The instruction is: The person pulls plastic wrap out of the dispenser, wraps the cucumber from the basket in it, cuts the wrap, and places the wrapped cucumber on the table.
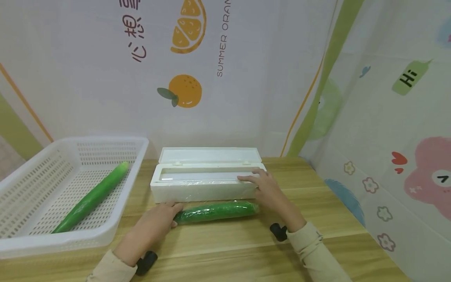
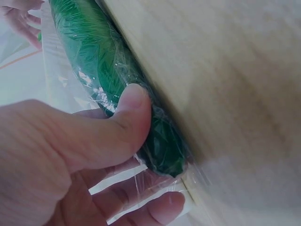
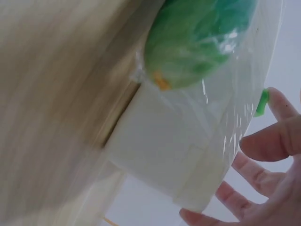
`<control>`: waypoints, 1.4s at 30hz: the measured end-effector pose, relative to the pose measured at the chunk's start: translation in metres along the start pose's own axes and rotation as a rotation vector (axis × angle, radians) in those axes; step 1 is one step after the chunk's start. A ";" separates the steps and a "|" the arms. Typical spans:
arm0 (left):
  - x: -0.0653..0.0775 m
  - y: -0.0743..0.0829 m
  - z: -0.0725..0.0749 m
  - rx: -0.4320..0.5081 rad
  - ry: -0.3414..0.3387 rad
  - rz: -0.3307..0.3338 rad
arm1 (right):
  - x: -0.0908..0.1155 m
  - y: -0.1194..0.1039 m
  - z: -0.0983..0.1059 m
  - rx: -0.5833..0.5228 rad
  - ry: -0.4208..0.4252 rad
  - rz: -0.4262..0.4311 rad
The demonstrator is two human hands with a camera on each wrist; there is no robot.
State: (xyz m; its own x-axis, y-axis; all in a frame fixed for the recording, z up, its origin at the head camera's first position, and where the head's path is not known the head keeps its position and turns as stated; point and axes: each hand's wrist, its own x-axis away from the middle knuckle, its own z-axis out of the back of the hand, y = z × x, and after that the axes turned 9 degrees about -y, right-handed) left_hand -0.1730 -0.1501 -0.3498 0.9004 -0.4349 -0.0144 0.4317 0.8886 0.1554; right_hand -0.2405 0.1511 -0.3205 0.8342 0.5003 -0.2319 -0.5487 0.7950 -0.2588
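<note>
Sleeves (image 1: 110,270) nearest, over the desk (image 1: 211,250): best held off the film (image 3: 240,122). Leftmost, by the desk's far edge, a basket (image 1: 125,196) with another cucumber (image 1: 93,197) inside; leave alone. Next, left hand (image 1: 158,219) grasping the left end of the wrapped cucumber (image 1: 217,211), thumb over the film; hold snugly without crushing. Then the wrapped cucumber itself, on the desk just in front of the box (image 1: 202,192), roughly parallel to the far edge; align squarely for even wrapping. Rightmost, right hand (image 1: 266,190), fingers released and spread at the box's right end, index tip by a green tab (image 3: 262,102), probably a cutter: if so, slide across in one stroke, film taut.
</note>
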 end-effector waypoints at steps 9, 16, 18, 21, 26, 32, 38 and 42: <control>-0.001 -0.001 -0.001 0.004 0.010 -0.005 | 0.006 0.022 0.001 -0.114 0.058 -0.037; -0.002 -0.002 -0.002 0.000 0.005 -0.006 | 0.013 0.036 -0.001 -0.242 0.068 -0.090; -0.002 -0.002 -0.002 0.004 -0.001 -0.005 | 0.014 0.038 -0.002 -0.254 0.093 -0.075; -0.002 -0.001 -0.001 0.010 -0.009 -0.002 | 0.016 0.041 -0.004 -0.259 0.130 -0.063; -0.001 -0.001 0.000 0.024 -0.017 0.006 | 0.018 0.043 -0.005 -0.273 0.149 -0.085; 0.000 -0.002 0.000 0.017 -0.002 -0.002 | 0.019 0.042 -0.003 -0.242 0.135 -0.110; -0.001 -0.002 0.000 0.009 0.009 -0.005 | 0.021 0.042 -0.003 -0.193 0.117 -0.107; -0.001 -0.002 0.000 0.007 0.011 -0.007 | 0.021 0.042 -0.003 -0.194 0.117 -0.116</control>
State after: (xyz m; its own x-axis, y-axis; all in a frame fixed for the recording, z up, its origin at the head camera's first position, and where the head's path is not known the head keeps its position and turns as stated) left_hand -0.1749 -0.1512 -0.3499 0.8979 -0.4395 -0.0268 0.4377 0.8844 0.1620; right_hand -0.2463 0.1942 -0.3392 0.8863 0.3577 -0.2943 -0.4595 0.7582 -0.4625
